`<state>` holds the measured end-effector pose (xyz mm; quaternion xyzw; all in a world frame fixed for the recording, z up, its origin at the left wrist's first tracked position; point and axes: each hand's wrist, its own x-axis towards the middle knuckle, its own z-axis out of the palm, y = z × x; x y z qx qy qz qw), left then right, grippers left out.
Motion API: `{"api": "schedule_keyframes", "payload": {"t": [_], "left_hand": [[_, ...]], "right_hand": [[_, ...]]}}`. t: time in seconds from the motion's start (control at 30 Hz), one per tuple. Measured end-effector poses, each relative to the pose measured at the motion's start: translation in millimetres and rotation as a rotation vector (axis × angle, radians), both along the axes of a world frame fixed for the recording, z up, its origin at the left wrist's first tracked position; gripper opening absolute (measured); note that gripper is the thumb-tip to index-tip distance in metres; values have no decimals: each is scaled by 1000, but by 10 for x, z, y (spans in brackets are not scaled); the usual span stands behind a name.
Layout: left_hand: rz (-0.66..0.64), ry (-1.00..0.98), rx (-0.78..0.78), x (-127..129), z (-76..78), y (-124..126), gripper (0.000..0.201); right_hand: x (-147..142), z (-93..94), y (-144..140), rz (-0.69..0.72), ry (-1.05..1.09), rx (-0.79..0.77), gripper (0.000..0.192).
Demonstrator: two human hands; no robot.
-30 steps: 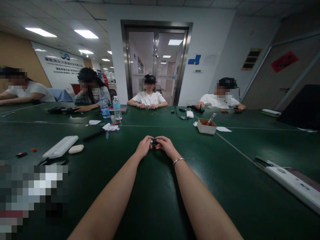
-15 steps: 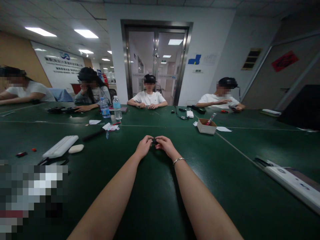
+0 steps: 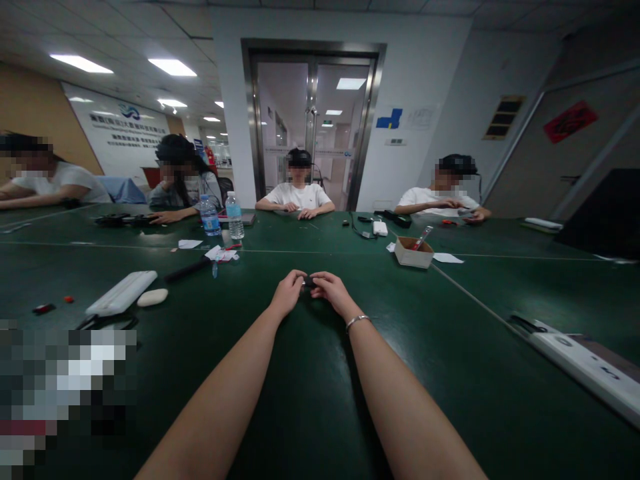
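Pinching: left hand (image 3: 287, 293) and right hand (image 3: 331, 291) met fingertip to fingertip around a small dark object (image 3: 309, 282), each hand closed on one end of it.
Grip: fingers curled tight, no gap showing between them and the object (too small and dark to say what it was).
Object place: dead centre of the view, just above the green table (image 3: 310, 400), at 12 o'clock from the forearms, which ran in from 6 o'clock.
Wrist: a thin bracelet (image 3: 357, 321) sat on the right wrist.
Step in hand: by my judgement a two-handed fiddling with the object, held between both sets of fingertips; whether it was being pulled apart, pressed together or only turned could not be told.
Next move: it would probably call for a steady hold by one hand while the other worked its end, with both kept low over the table so a slip would not send the piece far.
At 10 o'clock: a white flat case (image 3: 121, 293) with a pale oval piece (image 3: 152, 297) just beside it, and two small red bits (image 3: 69, 299) further left.
At 11 o'clock: two water bottles (image 3: 234, 215) standing close together, papers and a dark pen-like stick near them.
At 1 o'clock: an open cardboard box (image 3: 413, 253) with a red-handled tool leaning in it.
At 4 o'clock: a long white strip (image 3: 585, 368) along the table edge.
Far side: four other people sat at the table with hands on it, well apart from the wearer's hands.
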<state>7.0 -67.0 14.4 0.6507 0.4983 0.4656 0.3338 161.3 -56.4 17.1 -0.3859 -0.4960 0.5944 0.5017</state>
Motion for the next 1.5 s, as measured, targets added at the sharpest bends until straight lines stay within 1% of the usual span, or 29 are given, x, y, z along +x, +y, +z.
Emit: {"api": "schedule_keyframes", "payload": {"t": [0.37,0.47,0.6,0.8,0.93,1.07,1.5], "left_hand": [[-33,-17,-7,4,-5,-4,26],[-17,-23,-4,9,21,-19,22],[-8,-20,-9,10,41,-26,22],[-4,-23,-8,-4,5,4,22],[-24,-34,-12,-7,-15,18,23],[-9,-51,-22,-1,-3,10,23],[-1,-9,-20,3,13,6,25]], "right_hand": [[-1,10,-10,-3,5,5,9],[-5,11,-11,-10,6,2,9],[-6,3,-2,-6,9,2,9],[-4,-4,6,-6,10,4,8],[-2,-3,0,-9,9,11,8],[-2,2,-5,-13,2,8,9],[-8,11,-7,-20,6,-12,11]]}}
